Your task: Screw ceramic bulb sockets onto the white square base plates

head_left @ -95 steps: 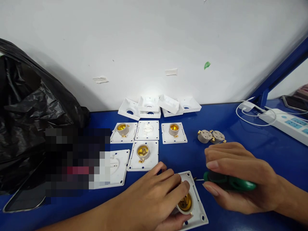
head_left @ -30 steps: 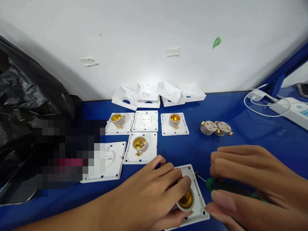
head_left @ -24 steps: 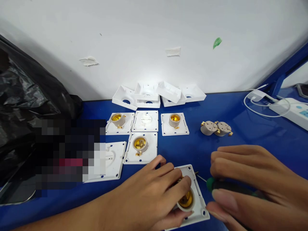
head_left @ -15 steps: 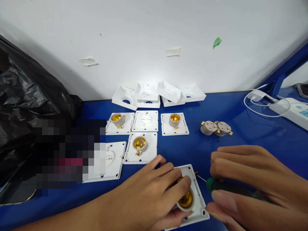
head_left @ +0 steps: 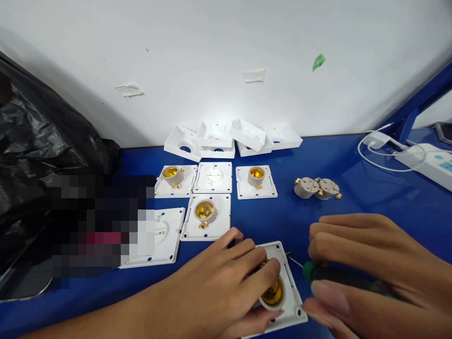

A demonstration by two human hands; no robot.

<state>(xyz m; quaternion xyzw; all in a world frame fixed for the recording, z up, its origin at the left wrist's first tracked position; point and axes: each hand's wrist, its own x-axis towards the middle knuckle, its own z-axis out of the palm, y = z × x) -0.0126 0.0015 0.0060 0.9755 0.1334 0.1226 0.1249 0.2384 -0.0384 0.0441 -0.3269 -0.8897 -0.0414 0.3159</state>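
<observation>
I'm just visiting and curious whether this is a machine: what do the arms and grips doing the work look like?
They are human. The left grip and right grip are bare five-fingered hands with slender fingers; no glove, ring or marking shows. The left forearm is bare to the picture's edge, with no sleeve or watch in view.

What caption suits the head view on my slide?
Left hand holds a socket on a white plate; right hand grips a screwdriver.

Lamp socket (head_left: 275,296) partly hidden (by left hand (head_left: 236,280))
</observation>
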